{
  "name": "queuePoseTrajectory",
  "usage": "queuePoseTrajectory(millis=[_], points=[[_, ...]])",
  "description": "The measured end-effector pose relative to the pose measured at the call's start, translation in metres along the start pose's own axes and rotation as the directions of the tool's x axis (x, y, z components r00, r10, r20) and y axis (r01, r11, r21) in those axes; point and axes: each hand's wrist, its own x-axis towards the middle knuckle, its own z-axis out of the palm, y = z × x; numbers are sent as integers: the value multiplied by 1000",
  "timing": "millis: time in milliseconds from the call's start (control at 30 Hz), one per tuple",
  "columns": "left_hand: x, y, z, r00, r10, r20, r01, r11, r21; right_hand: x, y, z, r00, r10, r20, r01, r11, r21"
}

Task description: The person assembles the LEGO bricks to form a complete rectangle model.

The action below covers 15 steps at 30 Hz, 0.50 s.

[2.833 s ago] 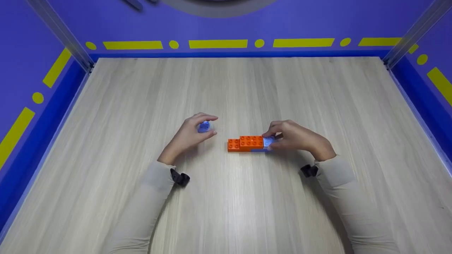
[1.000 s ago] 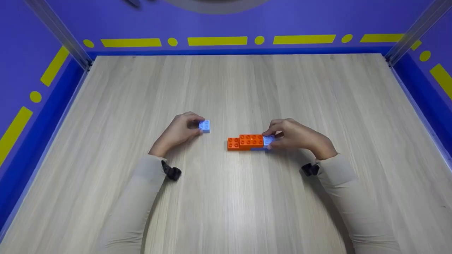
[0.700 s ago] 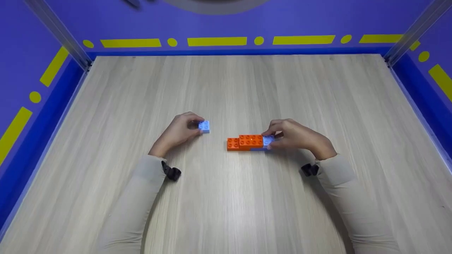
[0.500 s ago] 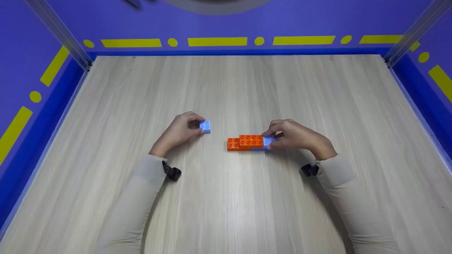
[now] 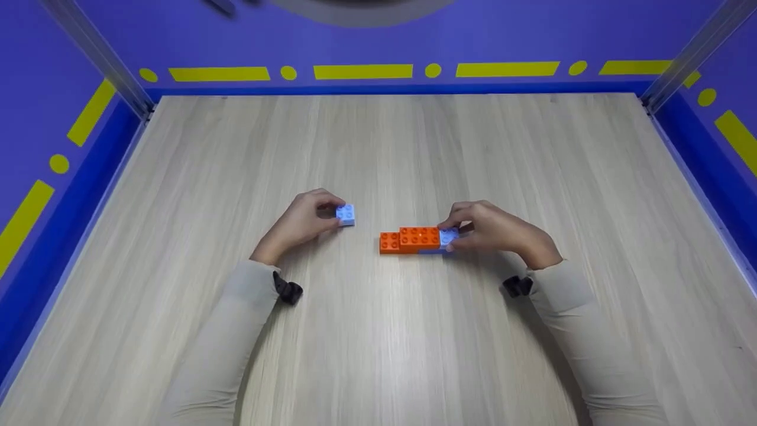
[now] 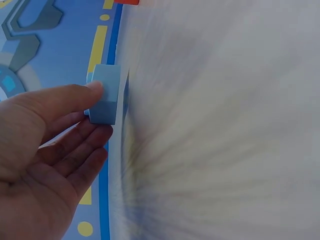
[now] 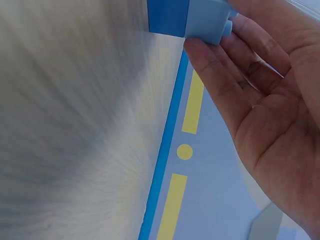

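Observation:
My left hand [image 5: 303, 220] pinches a small light blue building brick [image 5: 346, 215] between thumb and fingers, studs facing up. In the left wrist view this brick [image 6: 105, 95] appears just off the table surface, its shadow beside it. To the right, my right hand [image 5: 494, 228] grips another light blue brick [image 5: 447, 236], which sits on a darker blue brick [image 7: 167, 16]. That pair forms the right end of a joined row. A larger orange brick [image 5: 419, 236] lies in the row's middle, and a lower orange brick [image 5: 389, 242] shows at its left end.
The wood-grain tabletop [image 5: 378, 331] spreads around both hands. Blue walls with yellow dashes [image 5: 362, 72] border it at the back and both sides. Each sleeved wrist carries a small black camera mount [image 5: 288, 291].
Since the oldest frame, my left hand has drawn back slightly left and the light blue brick's studs now face up. My right hand and the joined bricks have stayed nearly still.

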Motion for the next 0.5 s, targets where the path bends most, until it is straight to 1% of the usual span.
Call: queuePoseTrajectory(millis=[167, 400, 500], points=[[0, 2, 1, 1000, -7, 9, 7, 1000, -8, -1, 0, 1, 1000, 6, -1, -6, 1000, -7], [0, 5, 2, 1000, 20, 11, -20, 1000, -19, -1, -2, 0, 1000, 20, 8, -20, 1000, -12], [0, 6, 2, 1000, 23, 11, -23, 1000, -21, -1, -2, 0, 999, 29, 12, -29, 999, -15]])
